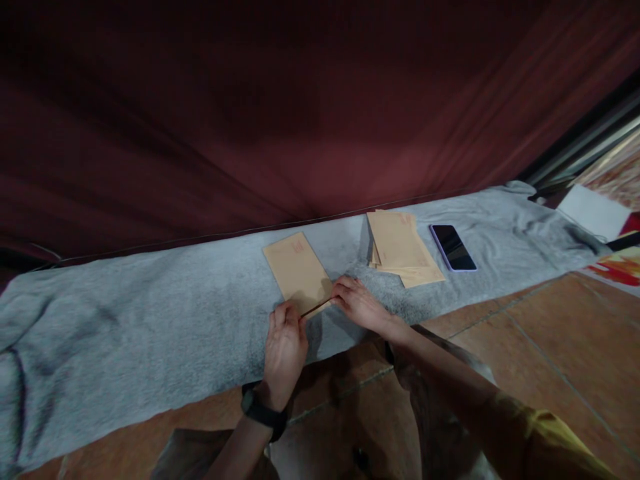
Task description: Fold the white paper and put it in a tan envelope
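Note:
A tan paper envelope [299,265] with small red print near its far end lies on the grey cloth. At its near left corner, my left hand [286,340] grips the edge with closed fingers, a dark watch on that wrist. My right hand [357,301] pinches the near right corner. Between the two hands the envelope's near edge, seemingly its flap, is raised or folded, with a dark line along it. To the right of my right hand is a loose pile of similar envelopes [400,243], overlapping at different angles.
A phone [453,248] in a light purple case lies right of the pile. Grey cloth [165,320] covers the long, low surface. Behind it hangs a dark red curtain [320,133]. Tiled floor [560,340] lies in front, with colourful printed items [617,267] at the far right.

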### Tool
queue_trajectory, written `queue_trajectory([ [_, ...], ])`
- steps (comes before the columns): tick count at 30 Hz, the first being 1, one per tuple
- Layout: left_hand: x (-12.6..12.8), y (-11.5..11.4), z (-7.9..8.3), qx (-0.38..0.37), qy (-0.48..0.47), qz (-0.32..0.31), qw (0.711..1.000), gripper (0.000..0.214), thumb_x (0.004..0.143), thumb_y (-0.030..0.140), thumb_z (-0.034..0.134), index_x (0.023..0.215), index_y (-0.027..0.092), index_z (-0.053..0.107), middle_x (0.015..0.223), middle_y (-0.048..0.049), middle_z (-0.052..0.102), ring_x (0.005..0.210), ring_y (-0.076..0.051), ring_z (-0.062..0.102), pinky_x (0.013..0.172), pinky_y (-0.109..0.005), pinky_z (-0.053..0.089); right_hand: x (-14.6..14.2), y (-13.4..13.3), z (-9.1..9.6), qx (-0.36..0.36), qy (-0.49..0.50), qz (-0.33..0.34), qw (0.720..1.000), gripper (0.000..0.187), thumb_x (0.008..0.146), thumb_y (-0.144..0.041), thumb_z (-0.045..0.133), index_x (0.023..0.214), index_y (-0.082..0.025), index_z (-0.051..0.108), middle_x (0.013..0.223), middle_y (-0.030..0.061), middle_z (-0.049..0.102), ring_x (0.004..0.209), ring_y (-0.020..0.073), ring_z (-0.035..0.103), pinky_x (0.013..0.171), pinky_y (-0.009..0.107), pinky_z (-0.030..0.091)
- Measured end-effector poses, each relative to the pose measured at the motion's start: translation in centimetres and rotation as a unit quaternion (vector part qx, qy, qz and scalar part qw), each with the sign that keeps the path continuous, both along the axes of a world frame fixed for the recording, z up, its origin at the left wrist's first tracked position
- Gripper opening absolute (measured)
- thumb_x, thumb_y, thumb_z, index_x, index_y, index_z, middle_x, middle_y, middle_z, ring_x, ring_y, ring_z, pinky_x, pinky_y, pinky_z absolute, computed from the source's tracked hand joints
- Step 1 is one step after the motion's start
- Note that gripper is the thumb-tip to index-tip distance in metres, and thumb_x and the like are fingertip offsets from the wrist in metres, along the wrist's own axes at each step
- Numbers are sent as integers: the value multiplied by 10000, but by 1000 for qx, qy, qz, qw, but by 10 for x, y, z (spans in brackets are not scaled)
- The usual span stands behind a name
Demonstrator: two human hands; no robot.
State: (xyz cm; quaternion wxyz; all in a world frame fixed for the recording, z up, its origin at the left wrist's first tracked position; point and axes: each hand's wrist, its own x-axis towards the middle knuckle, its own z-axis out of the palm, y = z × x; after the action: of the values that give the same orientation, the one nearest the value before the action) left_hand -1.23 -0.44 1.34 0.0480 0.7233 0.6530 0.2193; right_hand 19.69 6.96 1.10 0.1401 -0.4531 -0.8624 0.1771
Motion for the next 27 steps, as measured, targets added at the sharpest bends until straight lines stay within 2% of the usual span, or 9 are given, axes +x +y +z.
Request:
queue_trajectory([
  [13, -5, 8, -5, -18, -28, 19, 999, 77, 899, 184, 507, 886, 173, 582, 1047, -102, 577, 998, -243, 548, 919, -423, 532, -1, 1, -2, 17, 5, 1, 1000, 81, 984, -240, 585, 981, -169, 623, 1083, 88, 622, 1060, 235, 572, 926, 383, 458],
  [19, -5, 7, -3, -12, -3, 32, 999, 120, 910, 227, 489, 863, 190, 592, 1000, -102, 582, 976, -262, 545, 891, -425, 525, -2, 3, -1, 10, 7, -10, 1000, 61, 965, -230, 610, 944, -175, 627, 1055, 81, 620, 1016, 217, 577, 905, 362, 462],
  [27, -5, 7, 4, -26, 58, 42, 997, 185, 923, 270, 483, 829, 190, 621, 965, -109, 609, 937, -274, 537, 864, -413, 503, -6, 1, 2, 22, -39, -42, 998, 82, 965, -248, 610, 952, -175, 644, 1074, 87, 636, 1044, 243, 568, 891, 386, 442],
])
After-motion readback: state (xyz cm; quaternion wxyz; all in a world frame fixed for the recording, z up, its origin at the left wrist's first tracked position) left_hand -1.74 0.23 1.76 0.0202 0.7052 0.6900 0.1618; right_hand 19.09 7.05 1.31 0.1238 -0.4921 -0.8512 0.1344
